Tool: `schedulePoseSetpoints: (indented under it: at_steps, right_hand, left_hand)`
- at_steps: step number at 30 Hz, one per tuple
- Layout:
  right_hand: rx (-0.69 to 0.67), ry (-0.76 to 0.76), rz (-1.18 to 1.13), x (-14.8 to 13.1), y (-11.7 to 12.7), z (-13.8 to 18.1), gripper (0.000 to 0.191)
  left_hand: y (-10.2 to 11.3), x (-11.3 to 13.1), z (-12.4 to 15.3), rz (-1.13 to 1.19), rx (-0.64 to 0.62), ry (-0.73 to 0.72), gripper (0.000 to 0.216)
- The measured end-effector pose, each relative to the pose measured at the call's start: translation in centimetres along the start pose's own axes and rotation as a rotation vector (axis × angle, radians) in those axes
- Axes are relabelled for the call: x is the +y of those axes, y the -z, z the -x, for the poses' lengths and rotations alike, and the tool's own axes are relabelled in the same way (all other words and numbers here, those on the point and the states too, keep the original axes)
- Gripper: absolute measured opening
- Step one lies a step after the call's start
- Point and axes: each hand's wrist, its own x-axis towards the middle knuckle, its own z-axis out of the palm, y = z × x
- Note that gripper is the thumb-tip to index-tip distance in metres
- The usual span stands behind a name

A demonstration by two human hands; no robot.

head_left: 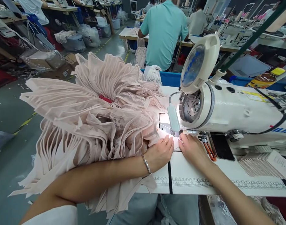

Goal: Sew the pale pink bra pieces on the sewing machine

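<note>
A white sewing machine (pixel 236 107) stands on the table, its round end cover (pixel 199 64) swung up. Under its small lamp (pixel 173 117) lies a pale pink fabric piece (pixel 177 144), brightly lit by the needle area. My left hand (pixel 160 151), with a ring and a bracelet, presses its bunched fingers on that fabric. Close by on the right, my right hand (pixel 193 150) grips the fabric's edge with fingers together; its fingertips are partly hidden. A large heap of pale pink lace-trimmed garment pieces (pixel 93 115) spreads left of the machine, over my left forearm.
Orange-handled thread snips (pixel 210 151) lie right of my right hand. A stack of pale pieces (pixel 264 162) rests at the table's right. A ruler strip (pixel 187 182) runs along the front edge. Behind the machine are a blue bin (pixel 172 78), a bottle (pixel 264 79) and a seated person (pixel 166 34).
</note>
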Motion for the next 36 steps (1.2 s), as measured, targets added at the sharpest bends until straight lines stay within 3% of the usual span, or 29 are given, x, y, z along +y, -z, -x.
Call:
schedulePoseSetpoints:
  at_steps: [3, 8, 11, 15, 21, 36]
  right_hand:
    - [0.015, -0.094, -0.278, -0.1, -0.5, -0.6, 0.019]
    - [0.049, -0.246, -0.493, -0.4, -0.4, -0.5, 0.022]
    - [0.034, -0.263, -0.543, -0.5, -0.2, -0.3, 0.017]
    - [0.021, -0.282, -0.548, -0.5, -0.2, -0.2, 0.018]
    - [0.043, -0.269, -0.547, -0.6, -0.3, -0.2, 0.017]
    - [0.071, -0.226, -0.521, -0.3, -0.2, 0.1, 0.018]
  left_hand:
    - [0.3, -0.7, -0.3, 0.068, -0.041, 0.031, 0.037]
    - [-0.1, -1.2, -0.5, 0.385, 0.040, 0.324, 0.041]
    - [-0.6, -0.5, -0.2, 0.440, 0.108, 0.186, 0.042]
    - [-0.8, 0.3, 0.2, 0.225, 0.075, 0.041, 0.037]
    - [-0.7, 0.0, 0.2, 0.091, 0.031, 0.050, 0.039]
    - [-0.7, -0.4, 0.0, 0.092, 0.076, -0.017, 0.038]
